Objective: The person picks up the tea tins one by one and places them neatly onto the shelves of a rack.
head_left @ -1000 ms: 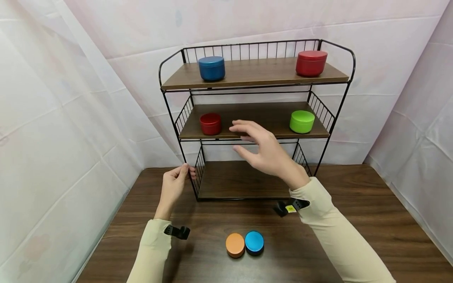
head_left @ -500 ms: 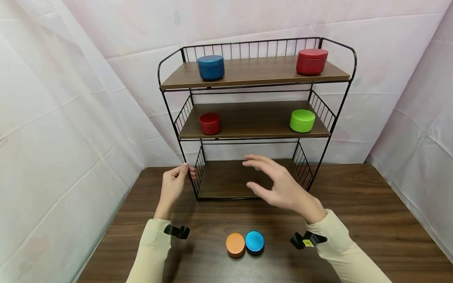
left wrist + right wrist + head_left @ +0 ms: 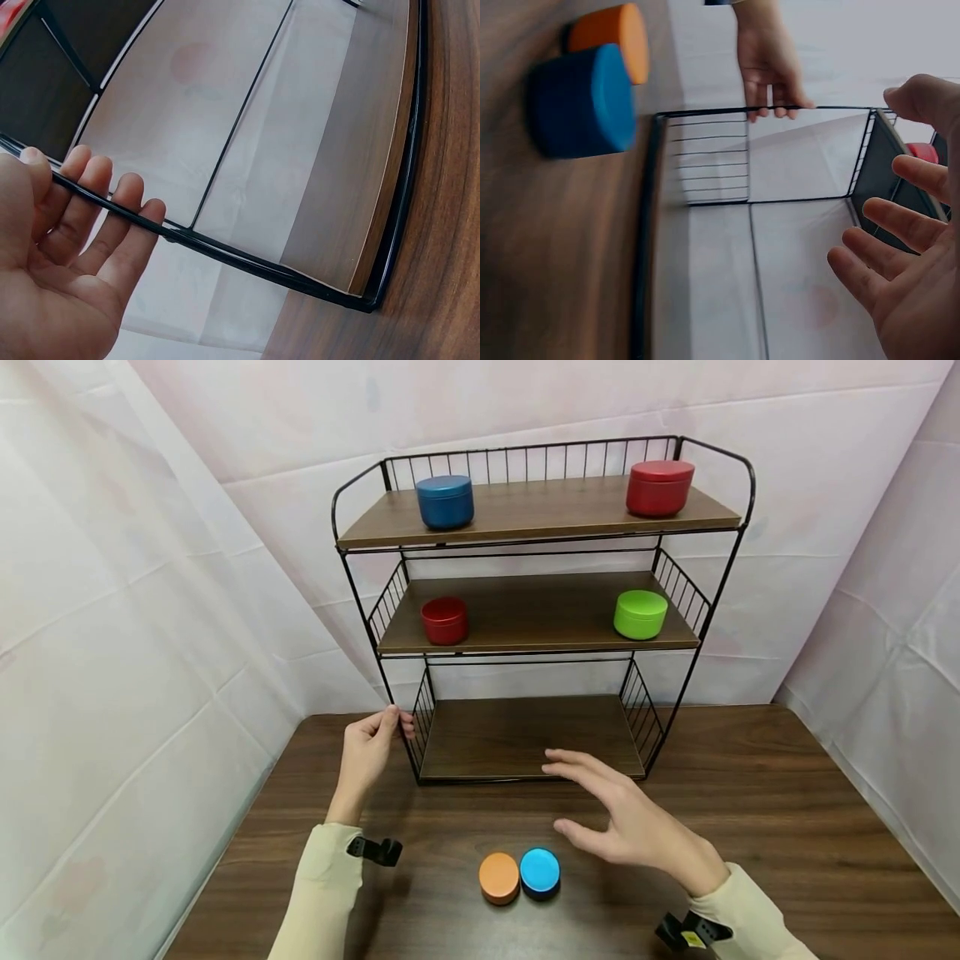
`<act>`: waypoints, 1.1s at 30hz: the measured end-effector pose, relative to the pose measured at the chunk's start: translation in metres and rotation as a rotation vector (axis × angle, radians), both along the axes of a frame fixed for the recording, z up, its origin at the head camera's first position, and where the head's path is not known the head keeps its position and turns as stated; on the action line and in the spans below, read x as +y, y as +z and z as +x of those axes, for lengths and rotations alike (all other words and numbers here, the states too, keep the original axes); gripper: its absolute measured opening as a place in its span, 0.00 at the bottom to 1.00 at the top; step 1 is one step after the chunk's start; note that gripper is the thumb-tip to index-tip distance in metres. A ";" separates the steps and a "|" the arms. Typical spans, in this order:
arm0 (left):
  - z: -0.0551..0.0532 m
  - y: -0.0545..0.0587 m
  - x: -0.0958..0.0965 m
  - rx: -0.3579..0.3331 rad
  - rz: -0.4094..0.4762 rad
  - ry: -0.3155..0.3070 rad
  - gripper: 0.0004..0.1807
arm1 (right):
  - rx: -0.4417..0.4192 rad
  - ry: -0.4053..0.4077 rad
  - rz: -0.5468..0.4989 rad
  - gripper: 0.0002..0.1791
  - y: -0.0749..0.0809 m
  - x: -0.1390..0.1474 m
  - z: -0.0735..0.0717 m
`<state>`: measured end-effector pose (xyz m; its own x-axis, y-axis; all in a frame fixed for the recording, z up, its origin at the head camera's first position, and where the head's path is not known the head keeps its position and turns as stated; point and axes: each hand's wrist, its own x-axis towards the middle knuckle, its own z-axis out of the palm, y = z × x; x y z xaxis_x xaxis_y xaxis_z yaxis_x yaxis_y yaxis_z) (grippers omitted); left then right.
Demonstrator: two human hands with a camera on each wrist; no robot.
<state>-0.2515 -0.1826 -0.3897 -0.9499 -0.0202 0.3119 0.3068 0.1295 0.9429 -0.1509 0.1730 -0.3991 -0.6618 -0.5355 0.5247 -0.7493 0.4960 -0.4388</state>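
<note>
My left hand holds the front left post of a black wire shelf rack, thumb on one side and fingers curled behind the thin rod. My right hand is in the air over the table, fingers spread and nothing in them. To its left, a blue round tin and an orange round tin stand side by side on the table. In the right wrist view the blue tin is nearer the camera than the orange one.
On the rack's top shelf stand a dark blue tin and a large red tin. The middle shelf bears a small red tin and a green tin. White cloth hangs around the wooden table.
My right hand has come down and to the right, from before the middle shelf to low over the table near the blue tin. The left hand keeps its hold on the post.
</note>
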 end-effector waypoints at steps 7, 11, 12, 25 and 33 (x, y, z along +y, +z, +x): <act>-0.001 -0.001 0.000 0.019 0.003 -0.001 0.20 | -0.076 -0.011 0.044 0.39 -0.019 0.010 0.017; -0.001 -0.001 0.000 0.030 -0.013 0.001 0.20 | -0.060 0.009 0.058 0.40 -0.030 0.011 0.024; -0.001 -0.001 0.000 0.030 -0.014 0.001 0.20 | -0.065 0.015 0.066 0.40 -0.033 0.011 0.026; 0.000 -0.001 0.002 0.011 0.008 -0.002 0.19 | -0.131 0.014 0.110 0.47 -0.069 0.001 0.031; -0.001 -0.002 0.001 0.008 0.026 -0.009 0.20 | -0.228 0.039 0.148 0.47 -0.090 -0.006 0.029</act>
